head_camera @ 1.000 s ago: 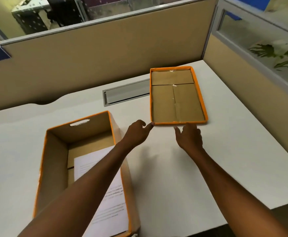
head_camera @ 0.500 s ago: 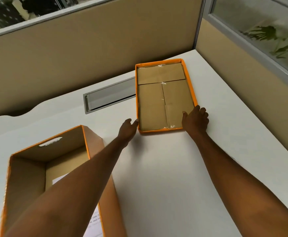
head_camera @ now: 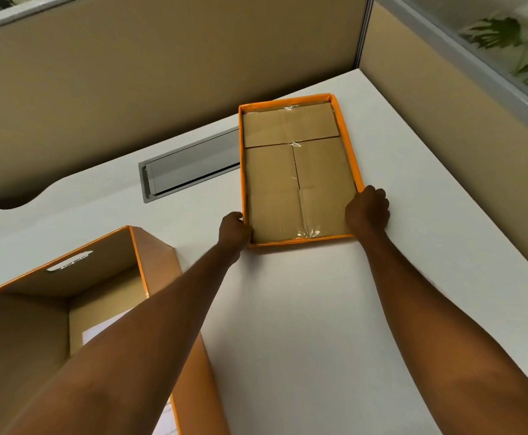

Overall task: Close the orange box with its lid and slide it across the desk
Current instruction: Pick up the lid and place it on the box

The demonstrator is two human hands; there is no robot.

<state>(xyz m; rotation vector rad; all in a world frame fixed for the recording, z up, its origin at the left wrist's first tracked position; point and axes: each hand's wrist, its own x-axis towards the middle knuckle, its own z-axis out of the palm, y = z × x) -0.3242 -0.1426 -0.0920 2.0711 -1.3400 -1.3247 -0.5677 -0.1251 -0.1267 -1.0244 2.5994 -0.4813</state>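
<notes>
My left hand (head_camera: 235,229) and right hand (head_camera: 367,211), only reaching a second ago, now clasp the near corners of the lid (head_camera: 297,171) (inner side up, on the desk (head_camera: 303,324)), ready to lift it toward the open box (head_camera: 68,296) at my left.

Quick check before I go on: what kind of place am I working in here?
Most likely an office cubicle. A white desk is fenced by tan partition panels with glass above, and a metal cable-access flap is set into the desktop. A paper-holding orange box fits that too.
</notes>
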